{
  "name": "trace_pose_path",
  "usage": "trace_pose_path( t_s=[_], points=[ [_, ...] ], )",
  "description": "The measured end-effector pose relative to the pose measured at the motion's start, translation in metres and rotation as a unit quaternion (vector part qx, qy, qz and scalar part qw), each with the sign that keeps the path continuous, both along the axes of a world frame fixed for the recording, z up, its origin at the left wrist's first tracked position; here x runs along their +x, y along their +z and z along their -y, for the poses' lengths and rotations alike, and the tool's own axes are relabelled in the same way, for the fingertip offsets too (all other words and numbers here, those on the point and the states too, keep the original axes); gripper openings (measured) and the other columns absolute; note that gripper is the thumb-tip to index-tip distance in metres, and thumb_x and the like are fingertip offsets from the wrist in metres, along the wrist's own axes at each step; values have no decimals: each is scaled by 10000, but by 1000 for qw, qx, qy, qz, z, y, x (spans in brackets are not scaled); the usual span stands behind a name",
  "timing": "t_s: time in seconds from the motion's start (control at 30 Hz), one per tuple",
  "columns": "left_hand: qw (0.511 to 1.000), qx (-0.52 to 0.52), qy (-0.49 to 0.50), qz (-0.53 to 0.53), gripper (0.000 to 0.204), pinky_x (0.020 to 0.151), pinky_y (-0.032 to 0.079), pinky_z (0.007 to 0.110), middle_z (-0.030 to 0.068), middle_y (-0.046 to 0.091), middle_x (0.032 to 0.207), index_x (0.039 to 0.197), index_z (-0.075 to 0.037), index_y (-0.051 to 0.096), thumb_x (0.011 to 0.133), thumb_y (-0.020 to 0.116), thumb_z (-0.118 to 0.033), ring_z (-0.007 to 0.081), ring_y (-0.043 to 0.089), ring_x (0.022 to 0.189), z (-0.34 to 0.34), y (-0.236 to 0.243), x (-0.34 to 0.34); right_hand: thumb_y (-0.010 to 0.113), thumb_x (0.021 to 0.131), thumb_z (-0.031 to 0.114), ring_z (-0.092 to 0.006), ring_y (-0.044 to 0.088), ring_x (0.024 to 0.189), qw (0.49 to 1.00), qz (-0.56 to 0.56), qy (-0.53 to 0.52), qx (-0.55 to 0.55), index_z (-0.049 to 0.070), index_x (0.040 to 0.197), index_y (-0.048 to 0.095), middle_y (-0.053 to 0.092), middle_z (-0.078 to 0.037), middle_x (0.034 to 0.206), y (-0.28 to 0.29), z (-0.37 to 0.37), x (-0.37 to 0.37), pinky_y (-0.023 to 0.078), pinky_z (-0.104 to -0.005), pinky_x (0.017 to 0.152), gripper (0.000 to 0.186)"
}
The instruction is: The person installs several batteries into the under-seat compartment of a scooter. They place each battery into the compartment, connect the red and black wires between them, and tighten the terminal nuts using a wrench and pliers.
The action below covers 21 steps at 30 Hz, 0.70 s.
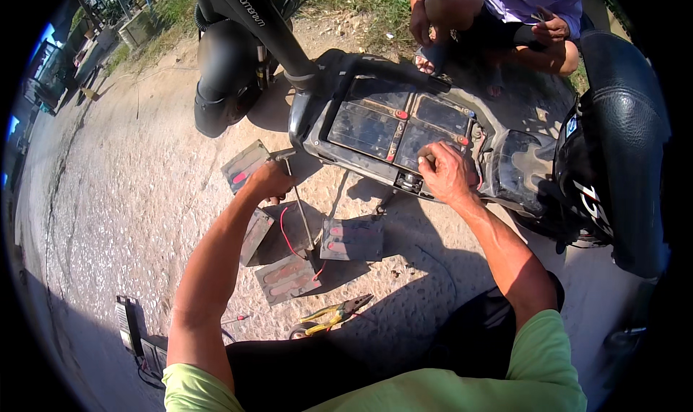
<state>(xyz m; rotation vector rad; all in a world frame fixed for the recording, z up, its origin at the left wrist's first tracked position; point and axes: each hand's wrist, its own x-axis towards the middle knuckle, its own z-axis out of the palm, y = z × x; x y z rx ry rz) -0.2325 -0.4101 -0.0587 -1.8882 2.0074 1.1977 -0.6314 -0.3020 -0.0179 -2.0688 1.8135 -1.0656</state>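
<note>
My left hand (270,182) is closed around the upper part of a T-handle wrench (302,213). The long thin shaft slants down over several loose grey batteries (351,239) on the ground, one with a red wire (288,233) by it. Over the open floor compartment of an electric scooter (317,139) is my right hand (445,172), thumb and fingers drawn together; anything between them is too small to make out. Below that hand, dark batteries (364,128) sit side by side in the compartment, with red terminal caps (401,115) and wires at their edges.
Yellow-handled pliers (333,315) lie on the concrete near my legs. A charger-like finned box (128,325) with cables is at lower left. Across the scooter another person (498,22) squats, one hand holding a small object. The black seat (624,123) stands tipped up at right.
</note>
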Motion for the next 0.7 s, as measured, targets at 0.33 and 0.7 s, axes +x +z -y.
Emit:
trace_pose_path(
  t_s=[0.33,0.7],
  points=[
    [951,-303,-24,-55,497,1026,499,469,236,638,1268,1294,1,617,923,698,-320,405,609,1194,1,82,-136,709,829,92,-331,631,831,996,-71,2,-49,60,940,661,626,-97,872,9,-7,3,525,-464,718,125],
    [937,-349,21,9,529,1002,492,488,245,667,1152,1189,35,650,879,709,-389,415,614,1130,10,69,-165,711,823,104,-323,624,816,997,-71,16,-38,74,918,663,624,-82,864,13,-4,4,516,-463,686,111]
  ],
)
